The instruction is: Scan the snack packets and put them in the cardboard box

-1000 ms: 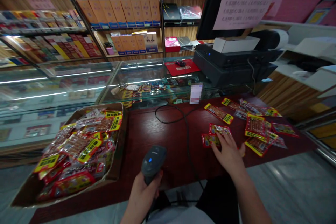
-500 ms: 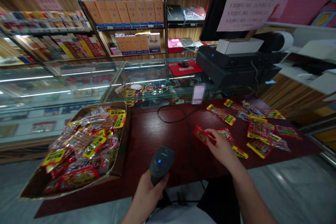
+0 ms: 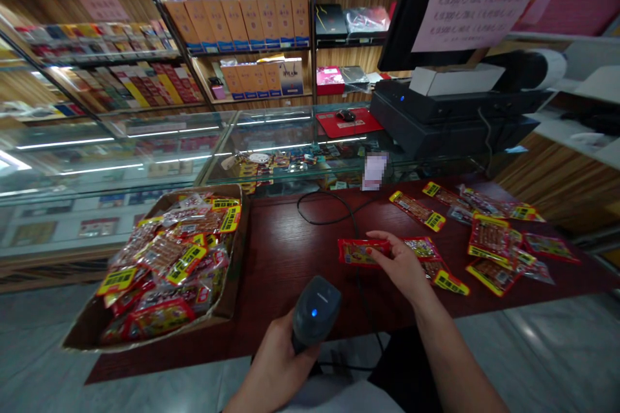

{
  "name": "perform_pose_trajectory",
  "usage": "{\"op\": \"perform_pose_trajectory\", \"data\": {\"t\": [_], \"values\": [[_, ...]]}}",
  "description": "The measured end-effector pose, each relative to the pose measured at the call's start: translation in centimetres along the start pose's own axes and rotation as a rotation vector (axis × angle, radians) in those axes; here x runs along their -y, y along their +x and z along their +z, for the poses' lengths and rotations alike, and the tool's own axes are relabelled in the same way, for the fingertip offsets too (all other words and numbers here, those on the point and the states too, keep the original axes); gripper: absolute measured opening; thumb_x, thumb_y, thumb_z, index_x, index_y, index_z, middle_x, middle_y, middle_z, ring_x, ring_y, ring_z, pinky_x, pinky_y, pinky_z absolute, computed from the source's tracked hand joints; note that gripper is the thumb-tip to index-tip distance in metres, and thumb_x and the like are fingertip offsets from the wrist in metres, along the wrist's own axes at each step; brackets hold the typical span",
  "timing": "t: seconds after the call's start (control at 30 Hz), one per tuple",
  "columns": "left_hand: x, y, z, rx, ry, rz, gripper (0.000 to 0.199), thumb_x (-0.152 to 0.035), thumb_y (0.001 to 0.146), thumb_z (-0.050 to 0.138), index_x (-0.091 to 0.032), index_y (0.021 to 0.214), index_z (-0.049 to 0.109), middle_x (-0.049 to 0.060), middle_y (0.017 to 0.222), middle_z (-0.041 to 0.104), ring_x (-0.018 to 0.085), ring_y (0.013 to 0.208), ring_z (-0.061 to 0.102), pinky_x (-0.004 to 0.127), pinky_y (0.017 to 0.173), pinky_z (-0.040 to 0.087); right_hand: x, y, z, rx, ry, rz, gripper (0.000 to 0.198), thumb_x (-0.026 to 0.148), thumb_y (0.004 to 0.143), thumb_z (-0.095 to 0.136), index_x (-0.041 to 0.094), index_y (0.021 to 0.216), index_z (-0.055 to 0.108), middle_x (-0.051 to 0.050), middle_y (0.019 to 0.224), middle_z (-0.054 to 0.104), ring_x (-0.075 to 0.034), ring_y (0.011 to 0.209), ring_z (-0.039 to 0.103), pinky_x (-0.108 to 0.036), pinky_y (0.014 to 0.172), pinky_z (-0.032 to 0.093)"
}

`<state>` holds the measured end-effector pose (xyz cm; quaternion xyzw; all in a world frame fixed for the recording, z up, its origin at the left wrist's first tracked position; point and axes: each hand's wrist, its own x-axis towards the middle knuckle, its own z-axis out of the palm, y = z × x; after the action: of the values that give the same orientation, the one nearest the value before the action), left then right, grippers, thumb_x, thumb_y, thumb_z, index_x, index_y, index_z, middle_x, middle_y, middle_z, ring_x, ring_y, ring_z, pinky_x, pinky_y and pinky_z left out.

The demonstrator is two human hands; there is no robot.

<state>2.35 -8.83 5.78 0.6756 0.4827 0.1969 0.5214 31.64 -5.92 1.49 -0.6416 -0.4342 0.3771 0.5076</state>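
Note:
My left hand (image 3: 285, 358) is closed around the handle of a dark grey barcode scanner (image 3: 317, 310), which has a blue light lit on top. Over the dark red wooden table, my right hand (image 3: 397, 264) pinches a red snack packet (image 3: 356, 253) by its right end. The packet's printed face, with some yellow and green, is turned toward me. Just beyond the right hand lie more snack packets (image 3: 448, 281), partly covered by it. A cardboard box (image 3: 237, 271) heaped with similar red and yellow packets (image 3: 169, 258) stands on the left.
Several packets (image 3: 491, 239) are spread over the right of the table (image 3: 276, 251). A black cable (image 3: 324, 222) loops across its middle. Behind are a glass display counter (image 3: 271, 132), a red mouse pad (image 3: 334, 126) with a mouse, and a monitor (image 3: 402, 13) above a black cash drawer (image 3: 450, 135).
The right hand has brought the packet a little to the left and turned its face toward me. My left hand has shifted the scanner slightly right. The whole view has moved a little.

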Motion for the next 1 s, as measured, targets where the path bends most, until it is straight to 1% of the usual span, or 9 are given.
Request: {"op": "perform_pose_trajectory", "data": {"t": [0.17, 0.23, 0.3, 0.4, 0.6, 0.7, 0.77, 0.87, 1.0], "values": [[-0.2, 0.0, 0.0, -0.001, -0.012, -0.013, 0.017, -0.017, 0.081, 0.062, -0.015, 0.091, 0.075, 0.004, 0.087, 0.076, 0.021, 0.081, 0.064, 0.027, 0.075, 0.05, -0.3, 0.1, 0.0, 0.004, -0.003, -0.021, 0.044, 0.045, 0.083, 0.072, 0.023, 0.121, 0.066, -0.006, 0.103, 0.078, -0.024, 0.091, 0.073, -0.04, 0.087, 0.059], [-0.2, 0.0, -0.2, 0.016, 0.007, -0.003, 0.017, -0.014, 0.079, 0.062, -0.015, 0.09, 0.075, 0.004, 0.086, 0.076, 0.021, 0.08, 0.064, 0.026, 0.074, 0.049, -0.4, 0.3, 0.0, -0.011, -0.034, -0.026, 0.048, 0.043, 0.081, 0.073, 0.023, 0.124, 0.063, -0.005, 0.102, 0.077, -0.024, 0.089, 0.073, -0.038, 0.083, 0.059], [-0.2, -0.1, -0.4, 0.048, 0.036, 0.006, 0.019, -0.01, 0.077, 0.06, -0.015, 0.089, 0.074, 0.003, 0.086, 0.075, 0.02, 0.079, 0.064, 0.025, 0.073, 0.048, -0.3, 0.7, -0.2, -0.002, -0.045, -0.015, 0.052, 0.041, 0.08, 0.072, 0.023, 0.127, 0.061, -0.004, 0.096, 0.076, -0.022, 0.082, 0.071, -0.035, 0.075, 0.058], [-0.2, -0.2, -0.7, 0.098, 0.077, 0.014, 0.028, -0.004, 0.072, 0.057, -0.015, 0.092, 0.074, 0.002, 0.087, 0.076, 0.019, 0.079, 0.065, 0.024, 0.073, 0.047, 0.5, 1.3, -0.5, 0.069, -0.046, -0.012, 0.051, 0.037, 0.081, 0.071, 0.022, 0.128, 0.059, 0.0, 0.087, 0.072, -0.018, 0.074, 0.068, -0.032, 0.071, 0.056], [-0.6, -0.3, -0.8, 0.121, 0.097, 0.028, 0.034, -0.002, 0.07, 0.055, -0.015, 0.095, 0.073, 0.001, 0.088, 0.076, 0.018, 0.08, 0.064, 0.022, 0.072, 0.046, 3.2, 2.1, -1.2, 0.173, -0.216, -0.1, 0.047, 0.031, 0.083, 0.068, 0.024, 0.13, 0.062, 0.0, 0.092, 0.075, -0.019, 0.083, 0.07, -0.032, 0.078, 0.055], [-0.8, -0.3, -0.8, 0.148, 0.085, 0.034, 0.033, -0.002, 0.069, 0.055, -0.016, 0.094, 0.072, 0.001, 0.09, 0.076, 0.018, 0.081, 0.064, 0.022, 0.073, 0.046, 4.2, 2.2, -1.1, 0.214, -0.348, -0.135, 0.046, 0.027, 0.084, 0.066, 0.027, 0.13, 0.065, -0.002, 0.101, 0.077, -0.021, 0.092, 0.071, -0.034, 0.085, 0.054], [-0.8, -0.2, -0.8, 0.166, 0.071, 0.045, 0.034, -0.002, 0.069, 0.054, -0.017, 0.094, 0.072, 0.0, 0.091, 0.077, 0.019, 0.082, 0.065, 0.023, 0.074, 0.046, 4.6, 2.2, -0.8, 0.255, -0.404, -0.144, 0.047, 0.026, 0.084, 0.065, 0.028, 0.131, 0.066, -0.002, 0.103, 0.078, -0.022, 0.095, 0.071, -0.036, 0.088, 0.054], [-0.6, -0.1, -0.7, 0.169, 0.074, 0.054, 0.038, -0.002, 0.068, 0.054, -0.017, 0.098, 0.073, 0.001, 0.092, 0.077, 0.02, 0.083, 0.066, 0.023, 0.076, 0.046, 5.1, 2.4, -0.2, 0.321, -0.426, -0.162, 0.049, 0.027, 0.084, 0.067, 0.029, 0.133, 0.066, -0.001, 0.101, 0.078, -0.023, 0.096, 0.072, -0.037, 0.09, 0.054], [-0.7, 0.2, -0.5, 0.145, 0.07, 0.037, 0.039, -0.005, 0.069, 0.055, -0.017, 0.1, 0.075, 0.003, 0.092, 0.079, 0.021, 0.082, 0.067, 0.025, 0.075, 0.048, 5.7, 2.6, 0.4, 0.377, -0.441, -0.175, 0.05, 0.026, 0.084, 0.069, 0.031, 0.134, 0.067, -0.001, 0.102, 0.079, -0.023, 0.096, 0.072, -0.037, 0.091, 0.053]]}}
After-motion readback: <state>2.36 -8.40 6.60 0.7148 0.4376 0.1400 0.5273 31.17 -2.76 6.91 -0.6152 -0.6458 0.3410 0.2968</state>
